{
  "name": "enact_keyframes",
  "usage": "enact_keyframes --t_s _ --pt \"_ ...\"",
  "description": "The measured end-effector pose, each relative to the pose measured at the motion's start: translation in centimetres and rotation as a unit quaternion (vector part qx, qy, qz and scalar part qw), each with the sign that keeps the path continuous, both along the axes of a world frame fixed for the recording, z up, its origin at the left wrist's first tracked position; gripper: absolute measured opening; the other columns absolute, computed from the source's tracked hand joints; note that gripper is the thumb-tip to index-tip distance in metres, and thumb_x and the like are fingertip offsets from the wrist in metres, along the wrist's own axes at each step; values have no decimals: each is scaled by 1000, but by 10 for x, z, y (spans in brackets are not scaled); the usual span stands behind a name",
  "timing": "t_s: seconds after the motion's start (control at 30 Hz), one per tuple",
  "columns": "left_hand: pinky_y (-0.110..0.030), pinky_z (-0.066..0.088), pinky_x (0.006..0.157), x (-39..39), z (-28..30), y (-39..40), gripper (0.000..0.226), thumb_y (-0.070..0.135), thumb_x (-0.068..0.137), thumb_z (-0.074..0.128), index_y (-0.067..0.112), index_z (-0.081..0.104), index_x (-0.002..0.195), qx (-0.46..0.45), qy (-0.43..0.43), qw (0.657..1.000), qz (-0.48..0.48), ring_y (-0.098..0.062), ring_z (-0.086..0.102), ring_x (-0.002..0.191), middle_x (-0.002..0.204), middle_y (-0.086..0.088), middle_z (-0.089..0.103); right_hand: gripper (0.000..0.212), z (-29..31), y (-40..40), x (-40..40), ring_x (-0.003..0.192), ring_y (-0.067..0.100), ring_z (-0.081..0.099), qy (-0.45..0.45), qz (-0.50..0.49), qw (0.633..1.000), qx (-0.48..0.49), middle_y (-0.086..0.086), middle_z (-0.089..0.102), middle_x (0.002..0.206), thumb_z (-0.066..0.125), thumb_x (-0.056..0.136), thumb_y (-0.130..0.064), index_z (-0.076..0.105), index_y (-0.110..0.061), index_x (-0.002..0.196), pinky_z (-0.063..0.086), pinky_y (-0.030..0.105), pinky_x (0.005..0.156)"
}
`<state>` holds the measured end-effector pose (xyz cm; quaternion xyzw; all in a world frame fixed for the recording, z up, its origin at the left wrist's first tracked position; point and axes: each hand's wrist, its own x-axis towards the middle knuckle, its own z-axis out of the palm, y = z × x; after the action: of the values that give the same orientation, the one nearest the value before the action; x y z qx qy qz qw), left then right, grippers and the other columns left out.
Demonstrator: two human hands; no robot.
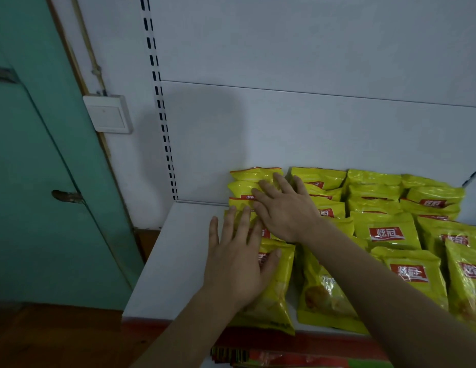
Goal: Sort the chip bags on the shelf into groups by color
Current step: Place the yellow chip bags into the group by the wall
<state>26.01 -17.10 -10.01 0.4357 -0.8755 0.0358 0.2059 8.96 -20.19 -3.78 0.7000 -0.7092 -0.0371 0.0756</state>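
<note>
Both flat and open, holding nothing: left hand (pixel 238 261) and right hand (pixel 283 208) pressing the yellow bags (pixel 274 285) near the shelf (pixel 162 274) left edge. Risk: pushing harder, slippery stack sliding over front edge.

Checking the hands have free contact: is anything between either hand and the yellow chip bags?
Nothing visible: the left hand and right hand both lie flat, directly on the leftmost column of yellow plastic chip bags.

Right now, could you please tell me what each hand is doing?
Left hand: open, fingers straight, resting flat on the front yellow chip bag.
Right hand: open, fingers spread, pressing the leftmost column of bags.
</note>
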Motion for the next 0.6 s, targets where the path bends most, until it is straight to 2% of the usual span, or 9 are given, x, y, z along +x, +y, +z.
enact_keyframes --t_s 0.17,0.3,0.43,0.6 --pt "-69 22 122 0 2 1 73 69 101 33 20 57 149 -6 -3 1000 6 -37 27 157 166 -10 39 92 1 2 -1 165 29 -4 -22 0 1000 1 -13 21 175 -19 88 -66 22 -41 166 -3 62 129" --pt "-69 19 122 -2 5 2 73 71 102 27 23 52 152 0 -8 1000 4 -36 24 158 168 -10 36 94 2 8 -3 165 28 -8 -43 10 999 15 -15 12 177 -20 85 -70 15 -43 167 -3 61 129" --pt "-67 7 125 -2 13 3 77 73 102 21 27 37 161 14 -17 1000 10 -34 12 161 173 -7 22 84 14 28 -17 164 23 -13 -93 -14 994 -52 -11 2 178 -13 93 -70 13 -41 168 0 58 131" --pt "-66 16 125 -12 22 9 72 67 104 25 24 42 159 -13 11 1000 -13 -33 16 161 171 -9 28 76 11 85 -49 165 25 3 -74 -85 987 -110 -5 18 177 0 101 -61 26 -34 167 9 55 132"
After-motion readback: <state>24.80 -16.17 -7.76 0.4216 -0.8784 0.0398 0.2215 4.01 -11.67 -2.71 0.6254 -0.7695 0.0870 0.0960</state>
